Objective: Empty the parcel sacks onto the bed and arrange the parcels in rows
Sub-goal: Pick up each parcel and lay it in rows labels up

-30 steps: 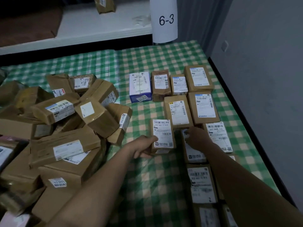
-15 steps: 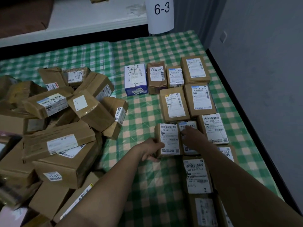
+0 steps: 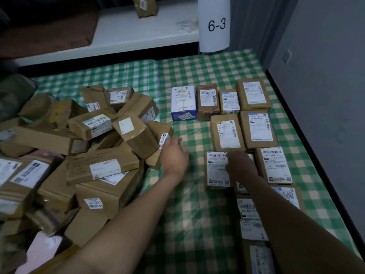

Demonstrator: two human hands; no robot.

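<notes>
1. Bed (image 3: 193,224) under a green checked sheet, with parcels in two groups.
2. Toward the left edge: a loose pile of brown parcels (image 3: 102,171), stacked at all angles, some tilted against each other.
3. Toward the right edge: rows of parcels (image 3: 254,131) lying flat with labels up, touching or just beside one another. Blue-and-white box (image 3: 183,103) at the left end of the far row.
4. Left grip (image 3: 174,155): blurred, over the sheet between pile and rows. Fingers loosely apart and clasping nothing, their tips at a small tilted parcel (image 3: 158,129) on the pile's right fringe.
5. Right grip (image 3: 240,167): laid palm-down on a mostly hidden parcel in the third row. Fingers flat, wrapped round nothing, touching the right edge of a white-labelled parcel (image 3: 216,169).
6. Just right of that grip: another labelled parcel (image 3: 273,165), flat in the same row.
7. Beyond the bed's far edge: a white shelf (image 3: 138,34) carrying one brown parcel (image 3: 146,6).
8. At the far right corner: a white sign (image 3: 215,26) marked "6-3".
</notes>
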